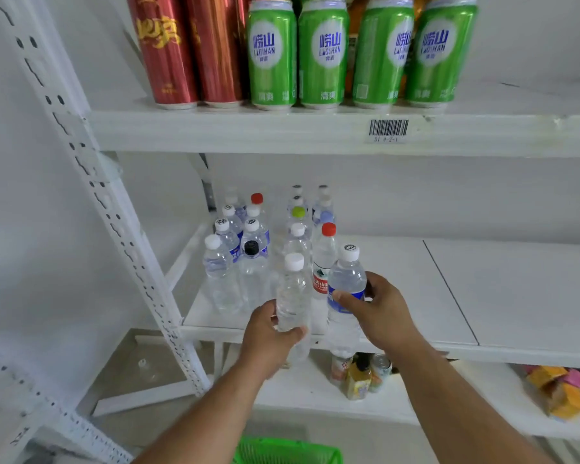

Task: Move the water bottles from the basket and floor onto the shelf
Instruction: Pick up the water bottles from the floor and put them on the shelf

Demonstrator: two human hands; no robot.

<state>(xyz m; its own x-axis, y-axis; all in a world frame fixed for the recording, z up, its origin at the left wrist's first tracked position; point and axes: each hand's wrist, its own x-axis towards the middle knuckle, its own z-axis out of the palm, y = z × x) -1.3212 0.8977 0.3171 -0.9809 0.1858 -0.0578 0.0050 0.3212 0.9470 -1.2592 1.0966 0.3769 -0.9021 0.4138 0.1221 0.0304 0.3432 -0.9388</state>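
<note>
My left hand (270, 339) grips a clear white-capped water bottle (292, 296) around its lower body, upright at the front edge of the white middle shelf (399, 289). My right hand (380, 313) holds a blue-labelled water bottle (345, 286) with a white cap, just right of the first. Both bottles stand or hover at the shelf's front; their bases are hidden by my hands. Behind them several water bottles (248, 249) stand in rows on the shelf, including a red-capped one (325, 256). The green basket (288, 450) shows at the bottom edge.
Red cans (188, 51) and green cans (349, 51) line the upper shelf. A perforated white upright (114, 216) runs down the left. On the lower shelf stand small drinks (362, 373) and colourful packets (563, 393). The right part of the middle shelf is bare.
</note>
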